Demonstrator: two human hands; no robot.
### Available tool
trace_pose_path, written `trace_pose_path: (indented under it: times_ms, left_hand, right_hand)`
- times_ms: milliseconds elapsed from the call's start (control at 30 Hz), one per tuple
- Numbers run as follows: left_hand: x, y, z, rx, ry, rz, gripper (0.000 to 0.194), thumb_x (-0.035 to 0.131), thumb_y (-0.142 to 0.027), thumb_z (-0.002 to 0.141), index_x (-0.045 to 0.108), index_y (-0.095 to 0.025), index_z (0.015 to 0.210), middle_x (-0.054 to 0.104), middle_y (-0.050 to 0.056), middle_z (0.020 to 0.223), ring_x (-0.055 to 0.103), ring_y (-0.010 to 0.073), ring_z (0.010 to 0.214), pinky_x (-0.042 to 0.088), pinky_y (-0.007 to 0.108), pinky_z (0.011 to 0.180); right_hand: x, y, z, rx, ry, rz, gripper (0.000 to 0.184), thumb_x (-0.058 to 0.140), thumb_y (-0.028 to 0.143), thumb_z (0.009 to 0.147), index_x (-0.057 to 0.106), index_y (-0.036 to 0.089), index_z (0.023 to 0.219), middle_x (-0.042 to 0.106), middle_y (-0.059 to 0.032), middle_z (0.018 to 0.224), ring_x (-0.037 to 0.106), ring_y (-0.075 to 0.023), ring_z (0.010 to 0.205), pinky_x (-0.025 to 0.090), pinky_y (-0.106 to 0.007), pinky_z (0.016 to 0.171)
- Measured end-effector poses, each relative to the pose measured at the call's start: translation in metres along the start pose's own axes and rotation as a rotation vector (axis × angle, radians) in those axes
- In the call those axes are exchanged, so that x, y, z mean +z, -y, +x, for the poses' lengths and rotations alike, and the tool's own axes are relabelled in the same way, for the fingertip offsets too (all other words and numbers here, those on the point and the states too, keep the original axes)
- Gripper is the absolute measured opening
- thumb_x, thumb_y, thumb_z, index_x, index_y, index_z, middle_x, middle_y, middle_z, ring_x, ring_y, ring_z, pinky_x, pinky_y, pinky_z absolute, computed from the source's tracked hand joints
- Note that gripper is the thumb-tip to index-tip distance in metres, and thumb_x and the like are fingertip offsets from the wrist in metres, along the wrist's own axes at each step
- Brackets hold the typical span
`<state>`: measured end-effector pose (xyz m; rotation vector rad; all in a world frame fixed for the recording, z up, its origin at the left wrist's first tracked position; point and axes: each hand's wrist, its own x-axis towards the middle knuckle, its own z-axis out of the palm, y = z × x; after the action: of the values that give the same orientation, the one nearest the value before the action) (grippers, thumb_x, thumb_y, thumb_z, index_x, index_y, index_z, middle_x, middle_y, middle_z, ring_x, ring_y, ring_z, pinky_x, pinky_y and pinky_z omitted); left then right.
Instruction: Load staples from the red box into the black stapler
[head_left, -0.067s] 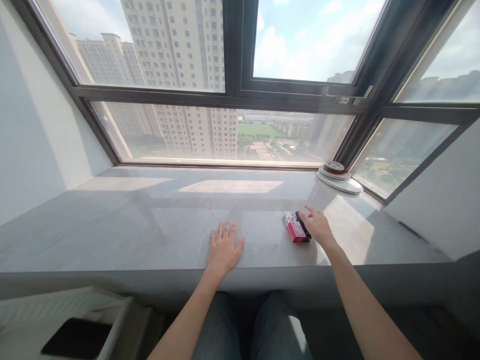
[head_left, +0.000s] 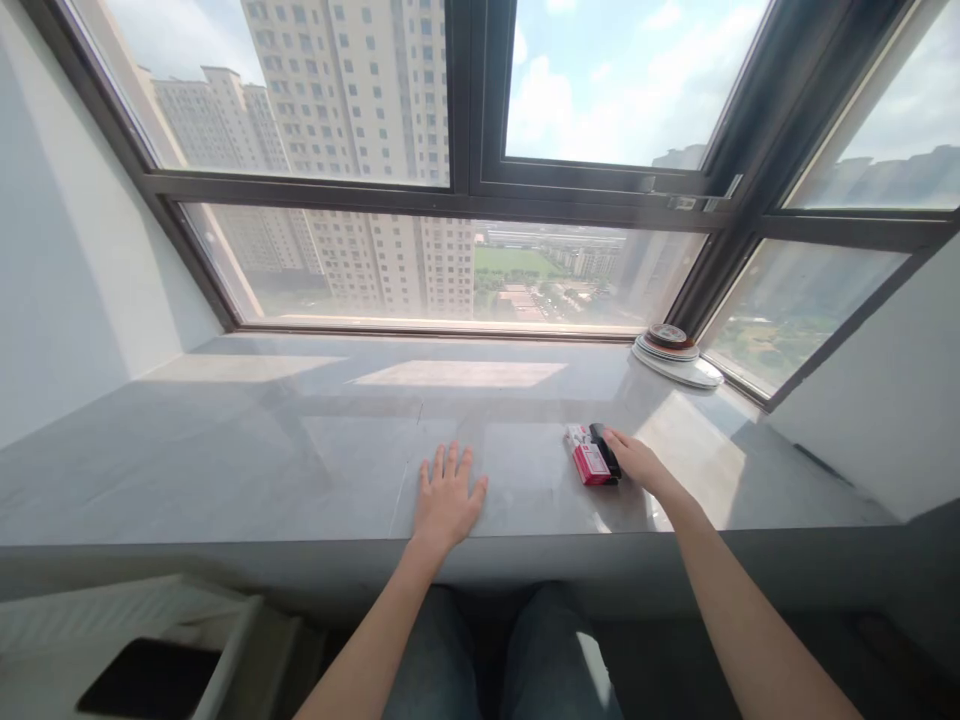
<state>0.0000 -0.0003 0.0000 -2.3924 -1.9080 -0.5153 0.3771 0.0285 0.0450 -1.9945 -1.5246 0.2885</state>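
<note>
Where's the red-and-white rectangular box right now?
Head view, right of centre: the box lies on the glossy grey sill, just left of the black object at the right hand.

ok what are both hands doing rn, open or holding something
Left hand: open, flat on the sill, holding nothing.
Right hand: at the black object; can't tell if gripped.

White walls (head_left: 90,250) flank dark-framed windows (head_left: 461,195) — the sill (head_left: 360,430) partly sunlit.

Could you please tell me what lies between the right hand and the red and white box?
In the head view, a black object lies between the right hand and the red and white box.
</note>
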Motion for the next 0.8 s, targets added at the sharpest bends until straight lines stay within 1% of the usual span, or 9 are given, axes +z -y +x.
trace_pose_path:
  times_ms: [100,167,233,333,433,500,600,700,800]
  left_hand:
    - [0.001,0.0,0.0,0.004,-0.013,-0.021,0.062,0.032,-0.054,0.101,0.034,-0.028,0.158,0.026,0.006,0.167,0.014,0.0341,0.155,0.01,0.061,0.123]
    - [0.002,0.001,0.0,0.01,-0.024,-0.041,0.062,0.032,-0.054,0.101,0.035,-0.028,0.157,0.027,0.007,0.166,0.014,0.0344,0.155,0.009,0.06,0.123]
    - [0.003,0.002,0.0,0.013,-0.029,-0.066,0.061,0.03,-0.055,0.102,0.037,-0.028,0.157,0.028,0.007,0.166,0.014,0.0343,0.155,0.009,0.06,0.123]
    - [0.004,0.003,0.001,0.003,-0.026,-0.112,0.059,0.026,-0.056,0.103,0.041,-0.03,0.154,0.031,0.006,0.165,0.017,0.032,0.155,0.01,0.059,0.123]
    - [0.0,0.004,0.005,-0.044,-0.006,-0.178,0.061,0.021,-0.059,0.104,0.043,-0.028,0.152,0.036,0.007,0.162,0.024,0.0289,0.153,0.013,0.053,0.124]
    - [-0.007,0.003,0.01,-0.091,0.027,-0.242,0.067,0.02,-0.062,0.103,0.038,-0.024,0.154,0.04,0.01,0.16,0.029,0.0281,0.151,0.018,0.05,0.122]
    - [-0.021,0.002,0.017,-0.149,0.097,-0.317,0.08,0.026,-0.068,0.099,0.021,-0.019,0.161,0.047,0.017,0.154,0.041,0.0302,0.145,0.03,0.045,0.115]
    - [-0.031,-0.002,0.022,-0.171,0.107,-0.302,0.089,0.045,-0.067,0.093,0.015,-0.017,0.161,0.059,0.019,0.141,0.057,0.0327,0.129,0.04,0.04,0.102]
    - [-0.033,-0.011,0.02,-0.185,-0.015,-0.224,0.082,0.059,-0.055,0.088,0.031,-0.018,0.155,0.061,0.018,0.134,0.059,0.0326,0.122,0.042,0.038,0.096]
  right_hand:
    - [0.007,-0.013,-0.003,-0.01,0.167,0.051,0.064,0.038,0.065,0.095,0.079,0.018,0.085,0.075,-0.0117,0.086,0.067,-0.0278,0.081,0.048,-0.034,0.076]
    - [0.016,-0.009,-0.01,-0.025,0.215,0.085,0.07,0.034,0.069,0.095,0.078,0.017,0.082,0.075,-0.0107,0.085,0.066,-0.0274,0.08,0.047,-0.033,0.072]
    - [0.028,0.003,-0.019,-0.062,0.237,0.145,0.072,0.03,0.072,0.096,0.076,0.018,0.084,0.075,-0.0091,0.085,0.066,-0.0268,0.08,0.046,-0.031,0.07]
    - [0.052,0.036,-0.035,-0.122,0.203,0.217,0.07,0.029,0.072,0.097,0.074,0.02,0.082,0.073,-0.0071,0.082,0.065,-0.0257,0.078,0.043,-0.029,0.066]
    - [0.082,0.08,-0.053,-0.166,0.152,0.219,0.064,0.031,0.069,0.099,0.073,0.022,0.084,0.071,-0.0057,0.079,0.063,-0.0235,0.074,0.04,-0.027,0.065]
    - [0.102,0.11,-0.065,-0.185,0.123,0.235,0.059,0.032,0.065,0.102,0.073,0.024,0.092,0.071,-0.0045,0.079,0.063,-0.0217,0.073,0.038,-0.026,0.065]
    - [0.124,0.141,-0.076,-0.198,0.071,0.257,0.054,0.034,0.062,0.103,0.073,0.025,0.099,0.07,-0.0041,0.079,0.061,-0.0203,0.069,0.035,-0.026,0.062]
    - [0.128,0.147,-0.081,-0.191,0.057,0.31,0.054,0.037,0.064,0.102,0.072,0.023,0.107,0.068,-0.0035,0.073,0.061,-0.0203,0.067,0.035,-0.027,0.061]
    - [0.115,0.131,-0.081,-0.153,0.048,0.371,0.06,0.041,0.068,0.098,0.072,0.019,0.114,0.063,-0.0017,0.065,0.06,-0.0205,0.064,0.037,-0.027,0.06]
